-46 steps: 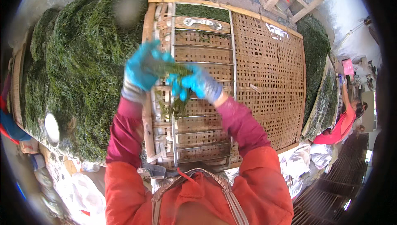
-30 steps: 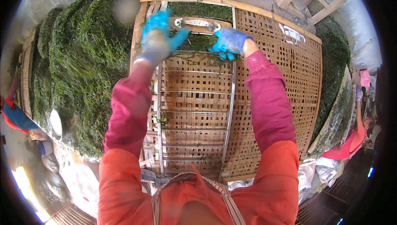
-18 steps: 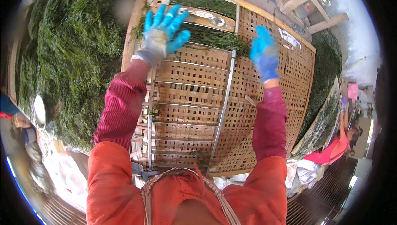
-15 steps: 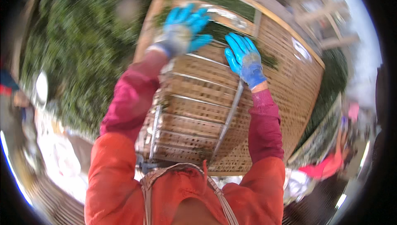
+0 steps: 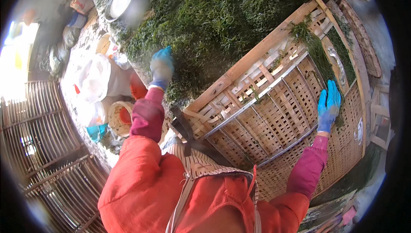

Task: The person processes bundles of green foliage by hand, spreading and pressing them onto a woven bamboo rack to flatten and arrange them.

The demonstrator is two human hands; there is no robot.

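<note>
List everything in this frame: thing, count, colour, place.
green seaweed heap: one, dark green, top centre, beside the frame
woven bamboo frame: one, tan, centre right, wood-edged
seaweed strip: one, green, laid along the frame's far end
white bowl: one, white, top left by the heap
white bags: several, white, left of the heap
basket: one, tan, orange inside, lower left
slatted racks: stacked, brown, far left
left hand: blue glove, on the heap's edge
right hand: blue glove, fingers spread, flat on the frame
</note>
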